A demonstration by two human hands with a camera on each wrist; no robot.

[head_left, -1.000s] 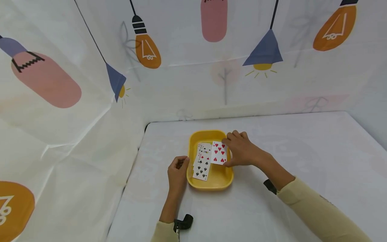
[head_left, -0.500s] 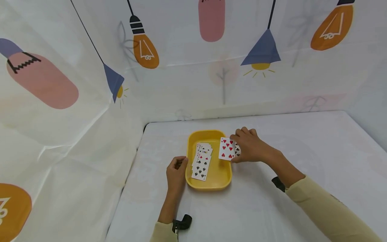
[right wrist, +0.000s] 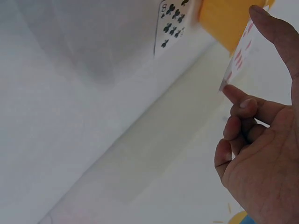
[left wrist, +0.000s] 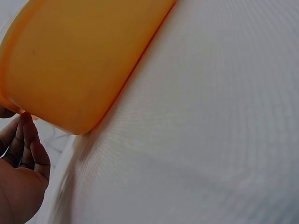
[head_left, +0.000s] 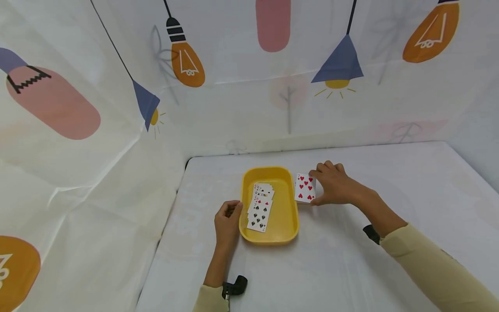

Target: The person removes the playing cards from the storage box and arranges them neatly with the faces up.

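Observation:
My right hand holds a seven of hearts playing card by its edges, thumb and fingertip at opposite ends, just right of the yellow tray. An eight of clubs lies on the table beside the tray in the right wrist view; in the head view it is mostly hidden by the held card and hand. Inside the tray, along its left side, overlap several playing cards, a seven of spades on top. With curled fingers, my left hand grips the tray's left rim, also seen in the left wrist view.
The white-covered table stretches to the right and in front of the tray. A white printed sheet hangs behind and to the left of the table. Black wrist straps show on both forearms.
My right hand has carried the seven of hearts rightward out of the tray, over its rim, to above the table on the right. The left hand stays at the rim.

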